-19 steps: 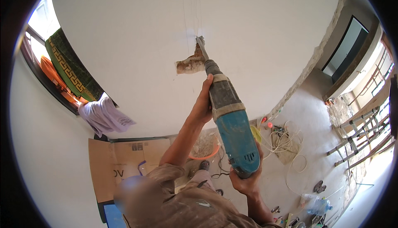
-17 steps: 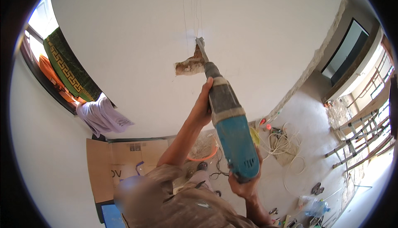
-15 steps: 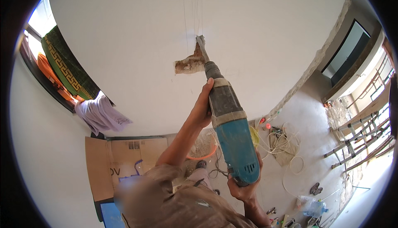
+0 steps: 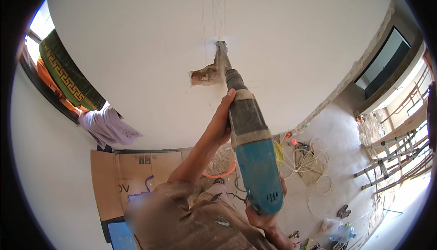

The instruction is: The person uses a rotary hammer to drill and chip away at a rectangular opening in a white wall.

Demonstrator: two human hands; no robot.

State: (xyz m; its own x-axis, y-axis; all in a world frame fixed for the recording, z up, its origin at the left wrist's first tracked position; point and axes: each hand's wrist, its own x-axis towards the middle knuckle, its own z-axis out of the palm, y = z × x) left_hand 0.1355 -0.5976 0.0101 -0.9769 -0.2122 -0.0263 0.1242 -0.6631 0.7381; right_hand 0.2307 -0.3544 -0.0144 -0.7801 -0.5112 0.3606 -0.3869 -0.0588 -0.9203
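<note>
A blue and black rotary hammer (image 4: pixel 257 170) is held up against the white wall (image 4: pixel 136 59), angled slightly left toward its tip. Its chisel bit (image 4: pixel 226 62) reaches into a narrow slot at the top of a ragged hole (image 4: pixel 205 75), where broken plaster and reddish-brown masonry show. My left hand (image 4: pixel 224 116) is closed around the black front of the body, just behind the chuck (image 4: pixel 235 80). At the rear end my right hand (image 4: pixel 260 218) grips the handle, most of its fingers hidden by the casing. Thin vertical lines run up the wall above the slot.
Below lies an orange-rimmed tub of rubble (image 4: pixel 221 162). Flattened cardboard (image 4: pixel 136 172) covers the floor at left; coiled pale cable (image 4: pixel 314 156) lies at right. Further right are a ladder (image 4: pixel 387 161) and a plastic bottle (image 4: pixel 341 232). Cloths (image 4: pixel 109 125) hang at the left window.
The rotary hammer and both hands sit slightly lower in the picture, as the view has shifted a little. The chisel remains in the slot, and both hands keep their grip.
</note>
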